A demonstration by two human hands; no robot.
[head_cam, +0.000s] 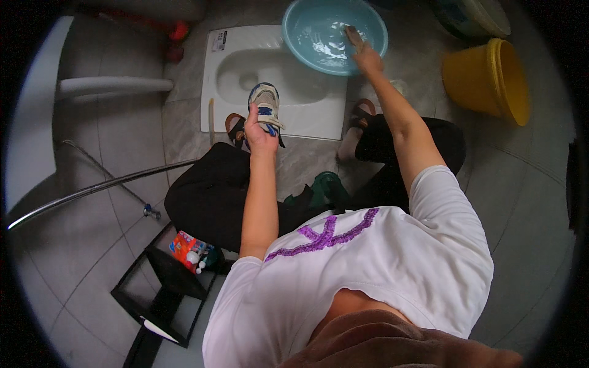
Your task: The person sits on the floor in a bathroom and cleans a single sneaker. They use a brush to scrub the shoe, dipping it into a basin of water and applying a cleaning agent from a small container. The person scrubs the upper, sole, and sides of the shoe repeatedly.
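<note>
My left hand (261, 135) is closed around a child-size-looking sneaker (266, 103), white and grey with blue parts and a strap. The shoe is held toe away from me above the near edge of a white squat toilet (276, 124). In my right hand (368, 60) is a brush (354, 37), seen as a narrow brown shape; its bristles cannot be made out. Hand and brush are over the right part of a light blue plastic basin (306, 50) that holds water. The basin overlaps the far right corner of the toilet.
A yellow bucket (474, 80) lies or leans at the right, near another large bucket (478, 18). A metal bar (106, 184) and a white pipe (115, 85) are at the left. Beside my left leg stands a black rack (175, 276) with packages. A green plastic thing (327, 186) is beneath me.
</note>
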